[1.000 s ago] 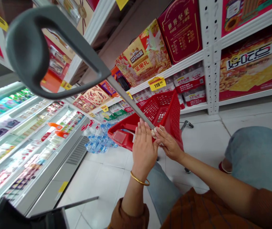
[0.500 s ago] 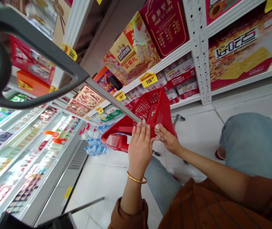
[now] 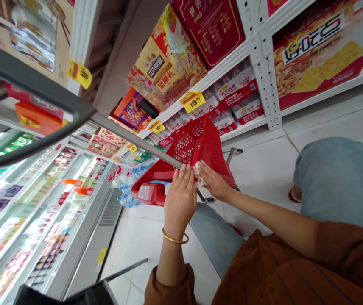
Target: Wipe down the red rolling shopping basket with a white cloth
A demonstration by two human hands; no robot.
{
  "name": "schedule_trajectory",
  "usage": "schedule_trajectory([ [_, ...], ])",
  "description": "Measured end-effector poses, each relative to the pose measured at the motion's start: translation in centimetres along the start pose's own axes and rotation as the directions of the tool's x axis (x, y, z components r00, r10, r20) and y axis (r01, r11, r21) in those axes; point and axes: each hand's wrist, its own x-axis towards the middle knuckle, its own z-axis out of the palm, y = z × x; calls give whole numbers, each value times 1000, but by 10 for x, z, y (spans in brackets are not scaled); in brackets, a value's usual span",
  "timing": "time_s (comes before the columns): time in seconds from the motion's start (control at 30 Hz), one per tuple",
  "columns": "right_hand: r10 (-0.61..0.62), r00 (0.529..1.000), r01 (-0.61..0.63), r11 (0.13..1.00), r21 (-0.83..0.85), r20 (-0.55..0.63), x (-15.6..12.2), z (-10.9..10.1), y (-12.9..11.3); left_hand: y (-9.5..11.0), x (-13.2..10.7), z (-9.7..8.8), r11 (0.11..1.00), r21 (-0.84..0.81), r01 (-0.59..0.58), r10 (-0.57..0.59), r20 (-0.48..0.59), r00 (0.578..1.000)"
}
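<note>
Both my hands are raised over a red plastic mesh shopping basket [image 3: 197, 146]. A small pale lumpy item [image 3: 199, 174] sits between them. My right hand [image 3: 215, 183] pinches it with its fingertips, and my left hand [image 3: 180, 199], with a gold bangle [image 3: 175, 239] at the wrist, presses against it from the other side. The item is partly hidden by my fingers, so I cannot tell exactly what it is. A grey pull handle [image 3: 38, 80] on a metal pole [image 3: 133, 142] runs from the basket up to the left.
White metal shelving [image 3: 258, 72] holds red gift boxes [image 3: 165, 63] and wrapped bottle cases [image 3: 235, 91] on the right. A lit refrigerated display [image 3: 51, 212] runs along the left. My denim knee [image 3: 337, 182] is at the right, above the white tile floor [image 3: 264, 173].
The whole view has drifted, with the shelves and grey handle shifting left and up. My hands stay together on the pale item, and the basket has moved slightly left with them.
</note>
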Motion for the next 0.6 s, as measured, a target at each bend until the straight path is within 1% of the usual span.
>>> schedule_trajectory([
  [0.13, 12, 1000, -12, 999, -36, 9, -20, 4, 12, -4, -4, 0, 999, -8, -36, 36, 2, 999],
  [0.27, 88, 996, -87, 995, -41, 24, -34, 5, 15, -6, -6, -1, 998, -24, -65, 65, 4, 998],
  [0.4, 137, 990, -137, 990, 15, 21, -42, 4, 14, -5, -8, -4, 995, -48, -83, 84, 15, 996],
  [0.6, 163, 986, -163, 986, 18, 25, -48, 1, 4, -4, -15, -9, 991, -62, -119, 121, 21, 992],
])
